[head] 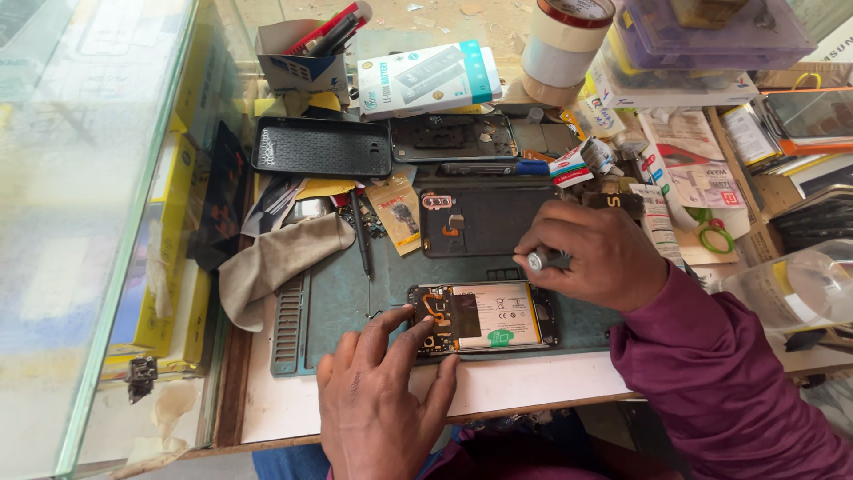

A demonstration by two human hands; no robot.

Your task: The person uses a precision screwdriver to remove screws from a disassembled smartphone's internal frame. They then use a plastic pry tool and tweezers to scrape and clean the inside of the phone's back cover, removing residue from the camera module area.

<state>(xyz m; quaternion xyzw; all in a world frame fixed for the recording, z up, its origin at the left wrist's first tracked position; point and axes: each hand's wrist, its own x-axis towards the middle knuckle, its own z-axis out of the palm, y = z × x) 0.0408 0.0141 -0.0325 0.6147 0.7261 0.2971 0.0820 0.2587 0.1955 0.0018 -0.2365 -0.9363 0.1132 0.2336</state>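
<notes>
Opened phone (pixel 484 318) lies back-up on the green work mat (pixel 342 298), near the front edge of the surface (pixel 533 382), long side toward the person; battery and circuit board exposed. Left hand (pixel 382 400) lies spread and flat, fingertips pressing the phone's left end, apparently to keep it from sliding on the mat. Right hand (pixel 595 253) is curled into a fist around a small screwdriver (pixel 544 260), metal cap end showing at the thumb side; tip hidden behind the hand, so contact with the phone cannot be confirmed. Removed back cover (pixel 480 220) rests just behind the phone, inner face up. A black phone case (pixel 322 147) and a beige cloth (pixel 280 260) sit further left, within reach. A tape roll (pixel 564 44) stands at the rear among boxes.
</notes>
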